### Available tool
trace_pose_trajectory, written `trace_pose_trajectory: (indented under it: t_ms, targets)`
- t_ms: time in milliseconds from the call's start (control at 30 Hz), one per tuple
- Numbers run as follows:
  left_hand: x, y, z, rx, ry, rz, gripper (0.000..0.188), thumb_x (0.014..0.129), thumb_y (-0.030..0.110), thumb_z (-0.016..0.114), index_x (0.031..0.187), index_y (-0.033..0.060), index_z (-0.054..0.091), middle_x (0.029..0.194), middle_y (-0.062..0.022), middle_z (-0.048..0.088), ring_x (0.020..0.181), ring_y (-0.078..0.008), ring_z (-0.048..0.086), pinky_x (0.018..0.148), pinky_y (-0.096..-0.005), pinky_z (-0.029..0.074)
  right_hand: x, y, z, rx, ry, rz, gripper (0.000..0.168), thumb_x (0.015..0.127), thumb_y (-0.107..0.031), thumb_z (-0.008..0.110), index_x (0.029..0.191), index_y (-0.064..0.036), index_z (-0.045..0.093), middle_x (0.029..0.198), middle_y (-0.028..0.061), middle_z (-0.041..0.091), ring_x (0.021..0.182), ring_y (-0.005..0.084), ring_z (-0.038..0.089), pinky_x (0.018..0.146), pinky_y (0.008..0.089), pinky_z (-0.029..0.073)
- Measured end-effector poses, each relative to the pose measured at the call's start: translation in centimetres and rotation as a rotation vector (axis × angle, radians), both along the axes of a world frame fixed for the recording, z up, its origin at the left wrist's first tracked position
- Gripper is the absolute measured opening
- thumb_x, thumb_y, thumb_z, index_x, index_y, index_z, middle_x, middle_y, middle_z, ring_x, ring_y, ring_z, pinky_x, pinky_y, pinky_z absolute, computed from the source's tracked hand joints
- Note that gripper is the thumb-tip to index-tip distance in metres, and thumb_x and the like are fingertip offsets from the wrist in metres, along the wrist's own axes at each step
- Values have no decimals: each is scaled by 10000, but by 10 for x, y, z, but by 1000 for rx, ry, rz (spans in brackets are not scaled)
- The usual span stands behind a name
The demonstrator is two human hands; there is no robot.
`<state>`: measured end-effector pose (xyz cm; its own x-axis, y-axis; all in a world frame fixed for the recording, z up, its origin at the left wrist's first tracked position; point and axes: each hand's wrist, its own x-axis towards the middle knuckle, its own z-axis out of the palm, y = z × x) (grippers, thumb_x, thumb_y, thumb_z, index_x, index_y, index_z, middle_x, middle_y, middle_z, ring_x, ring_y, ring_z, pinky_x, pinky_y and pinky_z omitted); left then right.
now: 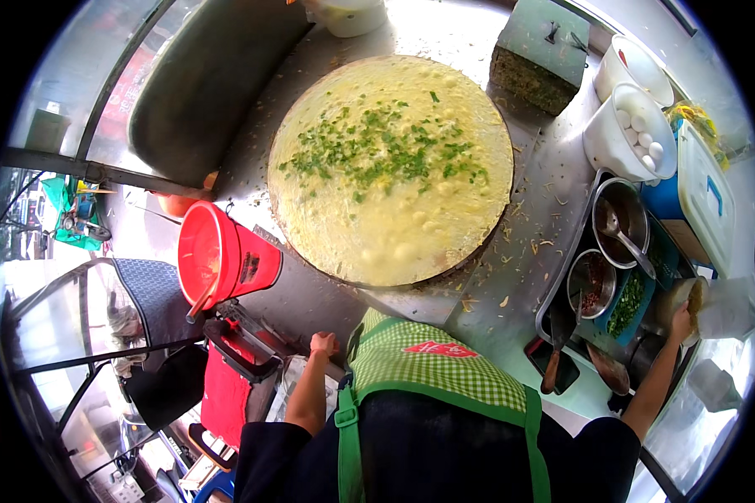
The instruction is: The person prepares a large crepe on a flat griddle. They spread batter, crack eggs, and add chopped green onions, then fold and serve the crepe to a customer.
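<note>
A large round crepe (377, 220) covers the griddle (511, 188) in front of me. Chopped green herbs (390, 148) lie scattered over its far and middle parts. My left hand (324, 343) hangs beside the green checked apron (440, 358), loosely curled, with nothing seen in it. Off to the right, my right hand (681, 324) is at the mouth of a pale container (670, 302) with something brownish in its opening. The fingertips are partly hidden there, so a grip cannot be made out.
A red bucket (201, 251) with a handled tool stands left. At right are a tray (544, 314), metal sauce bowls (620, 214), chopped greens (628, 305), a spatula (557, 358), a phone (566, 371) and a bowl of eggs (623, 144). A metal box (538, 56) stands behind.
</note>
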<state>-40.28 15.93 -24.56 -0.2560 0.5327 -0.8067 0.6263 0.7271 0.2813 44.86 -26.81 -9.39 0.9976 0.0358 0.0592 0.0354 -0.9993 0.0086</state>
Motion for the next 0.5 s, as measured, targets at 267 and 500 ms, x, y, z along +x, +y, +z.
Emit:
trace_pose_trajectory:
  t_ms: [267,500]
  targets:
    - [28,-5,17,30,23,-55,187,696,171,487,734,-1,549,578,-81,566,469,-147,544,413,-249,420,29,-5,-1,1,122,60,654,763,-518,209,1009,31,465,1030,232,447,997,364,385,851,371,283]
    - [31,-13,16,41,-18,-22,194,703,153,495,786,-15,546,592,-94,566,484,-155,549,434,-257,445,16,11,10,30,65,68,620,760,-503,238,1009,14,473,1041,225,442,1010,355,380,855,365,280]
